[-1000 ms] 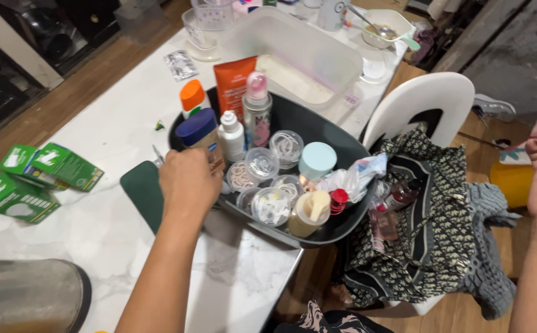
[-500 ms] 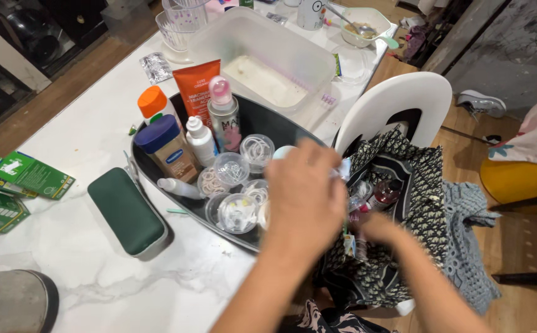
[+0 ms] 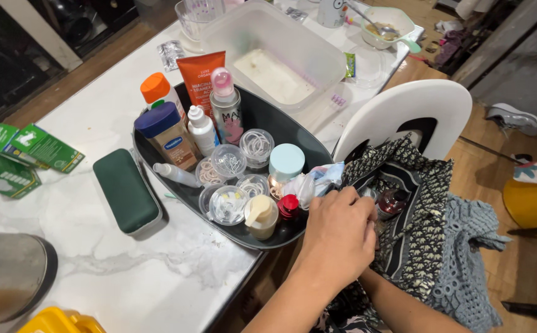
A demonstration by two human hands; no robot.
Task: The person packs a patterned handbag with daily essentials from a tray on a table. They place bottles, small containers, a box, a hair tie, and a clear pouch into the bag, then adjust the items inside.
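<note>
My left hand [image 3: 339, 237] lies back-up on the rim of a black-and-cream patterned bag [image 3: 420, 203] that sits on a white chair [image 3: 404, 108]. Its fingers curl down into the bag's opening, next to a small bottle with a dark red cap [image 3: 392, 200]. My right forearm [image 3: 404, 308] runs under the left hand and into the bag, so the right hand itself is hidden. Just left of my hands, a black oval tray [image 3: 318, 145] holds a red-capped vial [image 3: 289, 205], a cream bottle [image 3: 260, 216], a teal-lidded jar [image 3: 286, 161] and crumpled plastic [image 3: 312, 182].
The tray also holds an orange tube [image 3: 200, 74], a pink-capped spray can [image 3: 224, 105], a blue-lidded jar [image 3: 166, 132] and clear round tubs [image 3: 256, 145]. On the marble table [image 3: 157, 277] lie a green case [image 3: 126, 191], green boxes [image 3: 28, 151] and a clear bin [image 3: 274, 55]. A grey knit garment [image 3: 466, 271] hangs beside the bag.
My left hand has left the tray's left side, crossed over it and come down on the bag's rim. My right arm swung in from the far right into the bag.
</note>
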